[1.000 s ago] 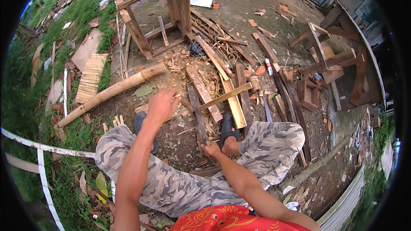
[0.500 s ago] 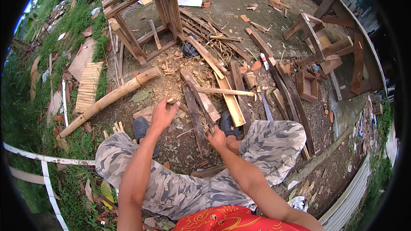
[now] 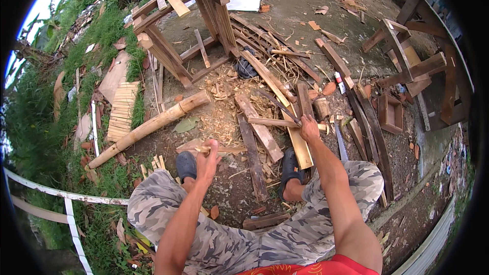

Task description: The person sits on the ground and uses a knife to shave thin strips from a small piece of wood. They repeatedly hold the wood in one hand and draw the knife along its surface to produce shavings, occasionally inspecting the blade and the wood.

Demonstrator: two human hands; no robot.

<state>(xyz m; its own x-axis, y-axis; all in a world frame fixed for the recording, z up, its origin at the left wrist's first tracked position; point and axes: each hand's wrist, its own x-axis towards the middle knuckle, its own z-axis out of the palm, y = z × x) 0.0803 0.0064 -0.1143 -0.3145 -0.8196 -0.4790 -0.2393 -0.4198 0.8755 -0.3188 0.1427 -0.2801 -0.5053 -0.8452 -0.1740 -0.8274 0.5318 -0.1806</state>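
Observation:
My left hand (image 3: pixel 207 159) is closed around a short wooden stick (image 3: pixel 232 149). The stick pokes out on both sides of the fist, above the ground near my left shoe. Off to the right, my right hand (image 3: pixel 309 129) grips the near end of a long, narrow, dark knife (image 3: pixel 277 105), its handle hidden by the fingers. The blade slants away to the far left, over the split yellow bamboo (image 3: pixel 300 150) and a thin wooden strip (image 3: pixel 270 121). Between the hands lie a reddish plank (image 3: pixel 260 127) and a darker plank (image 3: pixel 251 155).
A bamboo pole (image 3: pixel 150 128) lies at left, near a slatted bamboo panel (image 3: pixel 123 112). Beyond stands a wooden stool-like frame (image 3: pixel 221 23). Shavings (image 3: pixel 219 117) cover the ground. At right are a saw blade (image 3: pixel 340 141), dark planks (image 3: pixel 374 140) and a small wooden box (image 3: pixel 390 114).
My right hand has moved right and away from me with the knife, which now points more to the left. My left hand has come down and nearer with the stick. The view has shifted slightly.

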